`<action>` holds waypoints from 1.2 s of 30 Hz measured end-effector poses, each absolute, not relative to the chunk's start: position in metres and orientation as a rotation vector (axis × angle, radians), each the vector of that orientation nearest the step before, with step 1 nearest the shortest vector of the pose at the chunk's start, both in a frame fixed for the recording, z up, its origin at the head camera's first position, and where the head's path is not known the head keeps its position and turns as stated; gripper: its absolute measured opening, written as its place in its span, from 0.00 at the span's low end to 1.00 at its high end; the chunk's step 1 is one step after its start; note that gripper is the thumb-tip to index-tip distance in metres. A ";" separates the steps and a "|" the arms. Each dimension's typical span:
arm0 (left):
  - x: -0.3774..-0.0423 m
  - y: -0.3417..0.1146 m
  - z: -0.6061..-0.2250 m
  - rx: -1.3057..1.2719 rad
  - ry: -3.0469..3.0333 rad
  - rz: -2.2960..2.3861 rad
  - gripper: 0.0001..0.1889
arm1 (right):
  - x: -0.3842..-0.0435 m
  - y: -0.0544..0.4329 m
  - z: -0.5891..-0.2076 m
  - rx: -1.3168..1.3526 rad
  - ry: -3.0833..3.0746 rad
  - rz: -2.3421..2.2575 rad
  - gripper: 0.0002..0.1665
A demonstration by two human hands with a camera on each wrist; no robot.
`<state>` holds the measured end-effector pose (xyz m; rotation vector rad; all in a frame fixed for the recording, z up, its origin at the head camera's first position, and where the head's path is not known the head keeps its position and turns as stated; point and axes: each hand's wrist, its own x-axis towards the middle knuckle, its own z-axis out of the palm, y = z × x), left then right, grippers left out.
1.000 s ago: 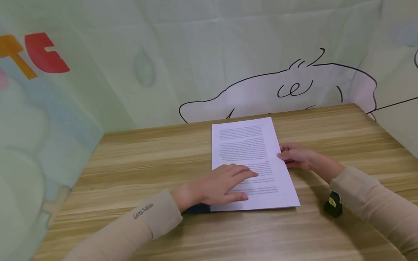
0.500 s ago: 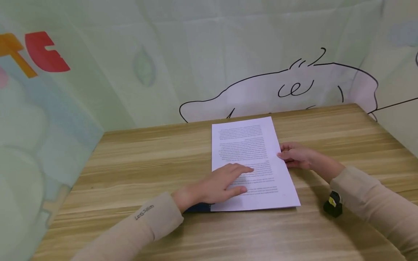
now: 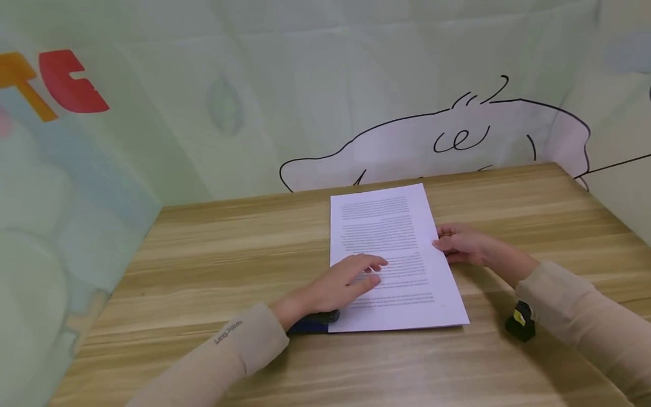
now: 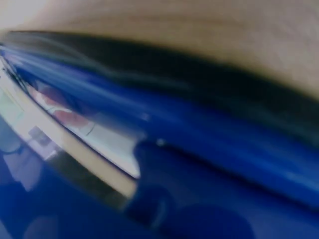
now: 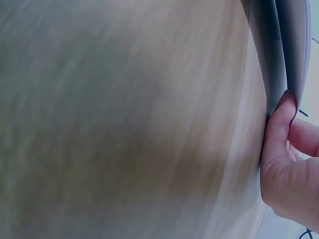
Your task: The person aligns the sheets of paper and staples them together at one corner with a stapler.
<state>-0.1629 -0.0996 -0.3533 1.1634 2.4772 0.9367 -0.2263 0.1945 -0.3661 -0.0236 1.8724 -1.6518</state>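
Observation:
A printed white sheet (image 3: 383, 237), its text upside down, lies on top of a dark blue folder (image 3: 310, 326), whose edge shows at the lower left. My left hand (image 3: 341, 285) is over the lower left of the sheet, its fingers loosely bent and holding nothing. At the sheet's right edge, my right hand (image 3: 463, 244) pinches the paper between thumb and fingers. Its thumb and finger (image 5: 279, 129) grip the edge of the paper in the right wrist view, with a dark layer beneath. Glossy blue folder surface (image 4: 199, 129) fills much of the left wrist view, blurred.
The wood-grain table (image 3: 218, 260) meets a printed wall cloth (image 3: 285, 85) at the back and left. A small black device (image 3: 520, 322) with a yellow mark sits beneath the right cuff. Another dark device (image 3: 325, 317) shows under the left wrist.
My left hand has drawn back slightly left across the sheet and its fingers have bent more. The dark device under its wrist has come into view. My right hand keeps its pinch, nearly still.

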 end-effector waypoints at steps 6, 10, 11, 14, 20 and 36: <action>-0.164 -0.097 -0.353 1.147 2.522 0.927 0.21 | -0.229 0.196 -0.365 -0.027 1.866 -1.656 0.07; -0.164 -0.095 -0.354 1.191 2.589 0.824 0.20 | -0.230 0.197 -0.363 -0.031 1.879 -1.645 0.08; -0.164 -0.095 -0.355 1.196 2.607 0.809 0.19 | -0.231 0.197 -0.363 -0.038 1.883 -1.642 0.08; -0.163 -0.094 -0.356 1.190 2.662 0.776 0.17 | -0.231 0.197 -0.364 -0.061 1.885 -1.644 0.07; -0.159 -0.093 -0.357 1.295 2.789 0.650 0.11 | -0.233 0.198 -0.367 -0.096 1.860 -1.667 0.04; -0.154 -0.091 -0.360 1.331 2.881 0.417 0.22 | -0.224 0.196 -0.374 -0.103 1.942 -1.671 0.14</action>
